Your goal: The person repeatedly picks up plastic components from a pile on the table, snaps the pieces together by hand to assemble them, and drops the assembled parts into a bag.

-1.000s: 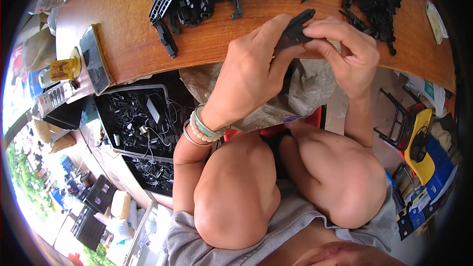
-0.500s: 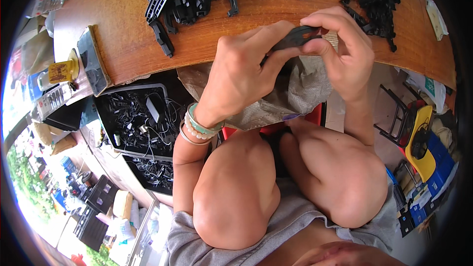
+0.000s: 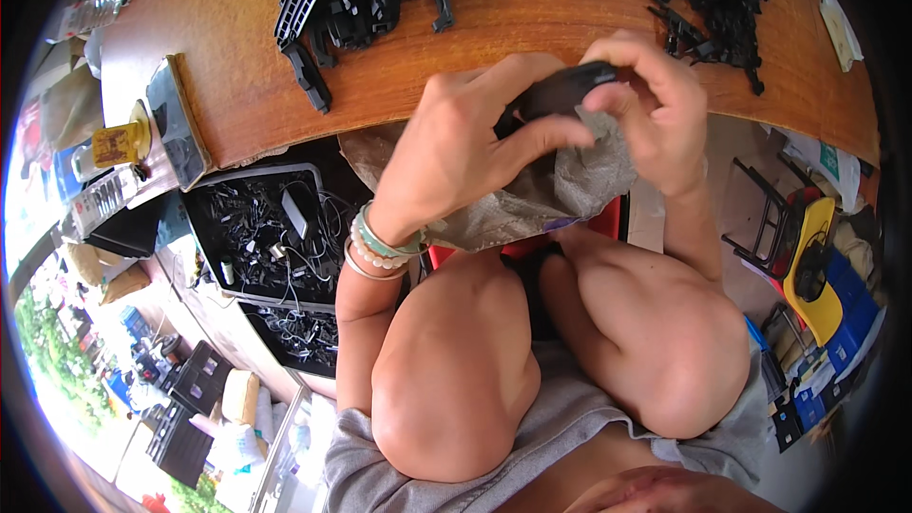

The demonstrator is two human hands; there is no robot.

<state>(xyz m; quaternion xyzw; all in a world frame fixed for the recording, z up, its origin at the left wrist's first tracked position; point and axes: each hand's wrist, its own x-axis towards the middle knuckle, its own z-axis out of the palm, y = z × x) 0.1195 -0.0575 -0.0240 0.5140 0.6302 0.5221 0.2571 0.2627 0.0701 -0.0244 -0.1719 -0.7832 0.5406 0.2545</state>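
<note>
In the head view, your left hand [image 3: 456, 138] is pinching a long, smooth black part [image 3: 559, 95] over the near edge of the table [image 3: 237, 109], and is hiding its left end. Your right hand [image 3: 665, 119] is curling around its right end; blur is obscuring whether it's pinching.

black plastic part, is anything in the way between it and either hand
Nothing visible: the left hand holds the black plastic part, and no object separates its other end from the right hand.
</note>
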